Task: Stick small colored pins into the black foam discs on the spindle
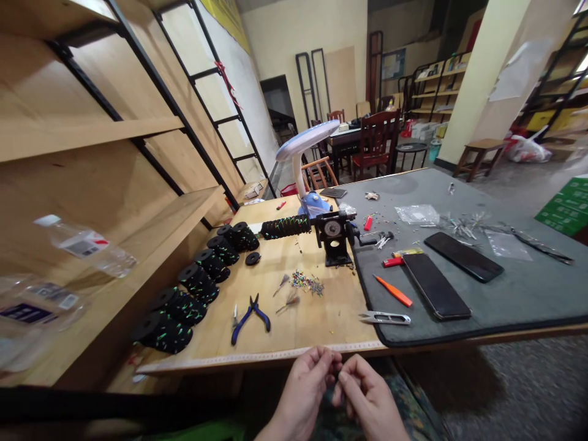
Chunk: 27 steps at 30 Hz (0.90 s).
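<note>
Just past the table's front edge, my left hand [299, 391] and my right hand [368, 393] are close together, thumbs and forefingers pinched. Whatever lies between the fingertips is too small to make out. Beyond them on the wooden tabletop [331, 318] are blue-handled pliers [252, 317], a pile of small coloured beads [301, 279] and two feathery pieces with thin stems [289, 301]. Thread snips [386, 317] lie to the right, nearest my right hand. A black hand-cranked device [335, 236] carries a row of black discs [285, 226] wound with green-flecked line.
Black spools [163, 331] with green flecks line the table's left side. On the grey mat [505, 306] are two phones [436, 286] [463, 256], an orange pointed tool [394, 290], a red lighter [392, 262] and plastic bags [417, 214]. A desk lamp [313, 202] stands behind; wooden shelving [174, 214] borders the left.
</note>
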### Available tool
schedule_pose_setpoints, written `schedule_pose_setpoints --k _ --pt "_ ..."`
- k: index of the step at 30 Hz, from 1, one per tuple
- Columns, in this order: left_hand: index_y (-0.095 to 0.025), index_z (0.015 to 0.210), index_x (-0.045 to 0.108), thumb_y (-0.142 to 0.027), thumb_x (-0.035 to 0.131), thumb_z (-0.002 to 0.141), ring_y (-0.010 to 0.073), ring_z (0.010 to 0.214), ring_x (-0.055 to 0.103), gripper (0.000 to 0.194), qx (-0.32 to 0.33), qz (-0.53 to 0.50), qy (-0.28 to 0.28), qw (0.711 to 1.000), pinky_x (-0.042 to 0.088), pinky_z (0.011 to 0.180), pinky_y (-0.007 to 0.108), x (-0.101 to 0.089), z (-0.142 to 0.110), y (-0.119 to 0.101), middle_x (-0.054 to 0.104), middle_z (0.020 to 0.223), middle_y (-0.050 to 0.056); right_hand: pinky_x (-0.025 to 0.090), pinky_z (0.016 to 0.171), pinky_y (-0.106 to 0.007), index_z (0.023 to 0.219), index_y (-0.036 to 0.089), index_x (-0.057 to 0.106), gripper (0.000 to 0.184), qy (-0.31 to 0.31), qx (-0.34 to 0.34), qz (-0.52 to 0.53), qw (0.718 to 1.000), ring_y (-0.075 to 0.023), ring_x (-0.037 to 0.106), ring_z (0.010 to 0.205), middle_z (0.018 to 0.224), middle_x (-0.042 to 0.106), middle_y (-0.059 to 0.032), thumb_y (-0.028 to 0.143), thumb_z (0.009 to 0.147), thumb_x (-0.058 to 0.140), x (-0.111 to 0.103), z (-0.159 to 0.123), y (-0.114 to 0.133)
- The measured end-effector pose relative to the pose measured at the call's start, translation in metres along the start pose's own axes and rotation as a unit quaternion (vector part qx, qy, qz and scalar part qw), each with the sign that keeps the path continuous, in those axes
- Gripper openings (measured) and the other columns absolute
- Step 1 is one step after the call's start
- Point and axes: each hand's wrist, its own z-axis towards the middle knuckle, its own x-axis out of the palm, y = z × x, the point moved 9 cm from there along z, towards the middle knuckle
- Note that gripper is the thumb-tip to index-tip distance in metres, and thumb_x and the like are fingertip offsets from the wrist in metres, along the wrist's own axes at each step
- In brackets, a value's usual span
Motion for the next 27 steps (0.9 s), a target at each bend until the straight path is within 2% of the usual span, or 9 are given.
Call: schedule_pose_setpoints --k 4,11,17,21,27 --pt "-0.011 0.076 0.065 -0.043 0.081 0.062 0.0078 0.049 0.050 0.039 -0.037 -0.072 -0.008 0.997 0.030 0.041 0.018 -0.001 -0.003 0.014 0.060 0.065 0.001 0.027 0.039 -0.018 0.069 0.020 0.045 0.047 0.012 0.010 -0.007 1.000 -0.0058 0.040 0.039 0.053 0.060 0.0021 0.065 0.078 0.053 0.008 0.000 0.006" --pt "-0.012 0.076 0.062 -0.042 0.082 0.061 0.0088 0.045 0.051 0.038 -0.067 -0.098 -0.012 0.993 0.029 0.038 0.019 -0.003 -0.005 0.022 0.061 0.061 0.000 0.029 0.040 -0.018 0.068 0.021 0.044 0.047 0.022 0.017 -0.007 1.000 -0.0058 0.040 0.038 0.048 0.057 0.0036 0.066 0.077 0.053 0.015 0.000 0.004" --pt "-0.011 0.075 0.062 -0.038 0.082 0.063 0.0095 0.052 0.055 0.035 -0.057 -0.104 -0.010 0.993 0.035 0.043 0.019 -0.004 -0.006 0.019 0.061 0.064 0.001 0.028 0.040 -0.018 0.067 0.021 0.043 0.047 0.021 0.025 -0.005 0.999 -0.0056 0.039 0.037 0.047 0.057 0.0036 0.066 0.076 0.054 0.016 0.000 0.003" --pt "-0.012 0.075 0.062 -0.040 0.081 0.064 0.0091 0.049 0.052 0.036 -0.055 -0.094 0.000 0.994 0.032 0.040 0.019 -0.002 -0.006 0.019 0.060 0.063 0.000 0.028 0.040 -0.018 0.067 0.021 0.043 0.048 0.019 0.030 -0.005 0.999 -0.0056 0.039 0.037 0.047 0.057 0.0038 0.066 0.076 0.054 0.016 -0.001 0.004" --pt "-0.011 0.075 0.062 -0.041 0.082 0.062 0.0100 0.053 0.055 0.037 -0.045 -0.087 -0.018 0.995 0.033 0.043 0.018 -0.004 -0.006 0.018 0.062 0.066 0.002 0.026 0.039 -0.017 0.066 0.021 0.043 0.049 0.017 0.037 0.004 0.999 -0.0055 0.038 0.036 0.046 0.056 0.0043 0.068 0.074 0.054 0.016 0.000 0.005"
